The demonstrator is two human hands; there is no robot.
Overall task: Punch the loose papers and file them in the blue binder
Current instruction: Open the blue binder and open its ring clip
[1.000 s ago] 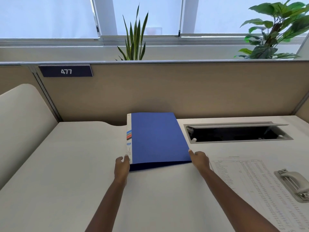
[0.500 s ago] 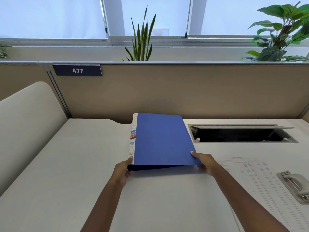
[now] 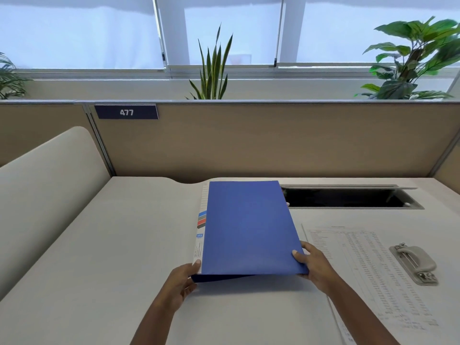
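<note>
Nearest the camera, two bare forearms reach forward over the pale desk [image 3: 112, 270]. Left hand [image 3: 183, 282] grips the near left corner of the blue binder [image 3: 249, 227], thumb on top at the white spine label, fingers curled underneath. Right hand [image 3: 315, 267] grips the near right corner the same way, thumb on the cover, fingers below. Binder is shut or nearly so; its near edge is lifted clear of the desk, a dark underside showing, while the far end sits low by the desk's back edge. Contact there cannot be confirmed. Right of the binder, the loose papers [image 3: 368, 270] lie flat, printed with tables, no holes visible. Hole punch [image 3: 414, 263] sits unattended at their right side; on the sheets or just beside them, cannot tell. Judgement: task is at its very start, with punching, opening the binder and filing all outstanding. Farther back is an open cable slot [image 3: 348, 197], then the partition [image 3: 273, 140] with plate 477 [image 3: 126, 112], then plants [image 3: 212, 70] at the window.
</note>
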